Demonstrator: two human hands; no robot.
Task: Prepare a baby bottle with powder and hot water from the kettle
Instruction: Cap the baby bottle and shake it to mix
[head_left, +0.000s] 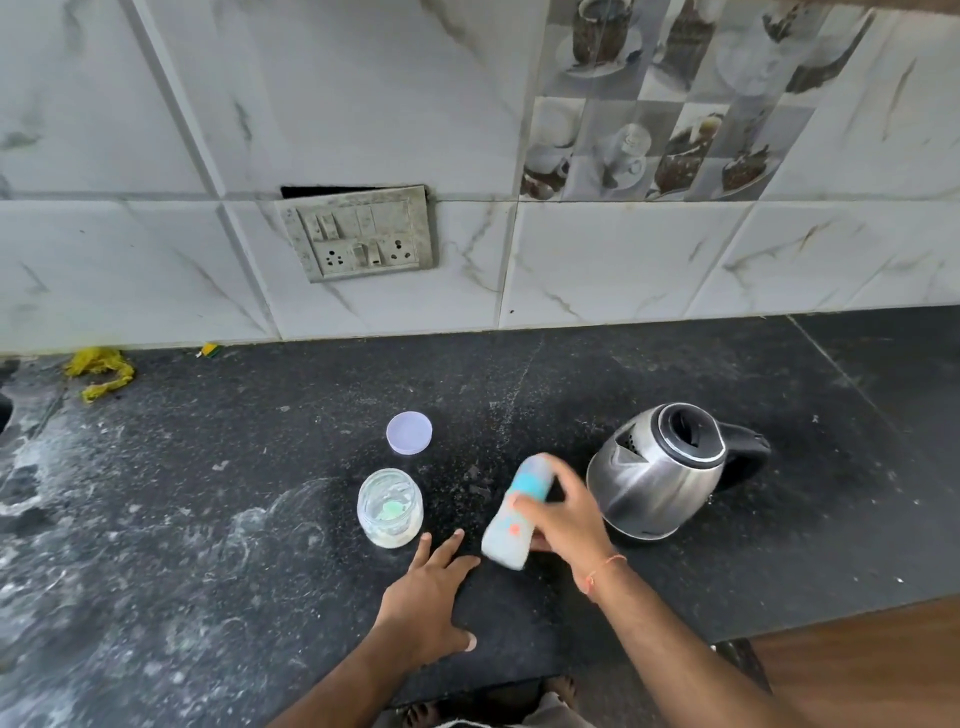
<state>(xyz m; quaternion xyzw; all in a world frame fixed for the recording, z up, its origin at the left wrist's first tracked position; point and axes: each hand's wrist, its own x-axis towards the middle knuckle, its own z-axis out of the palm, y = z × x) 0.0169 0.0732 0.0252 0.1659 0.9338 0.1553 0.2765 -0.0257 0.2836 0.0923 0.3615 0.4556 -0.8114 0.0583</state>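
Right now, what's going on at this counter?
A person is making up a baby bottle. The right hand holds the bottle tilted and blurred above the dark counter, beside the steel kettle. The left hand hovers open near the open glass jar, which has a green scoop and pale powder inside. The jar's lid lies behind it.

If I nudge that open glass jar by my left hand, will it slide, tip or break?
The jar looks squat and wide, so it would probably slide rather than tip. It seems glass, so likely fragile if knocked off. It holds only a little powder, probably light.
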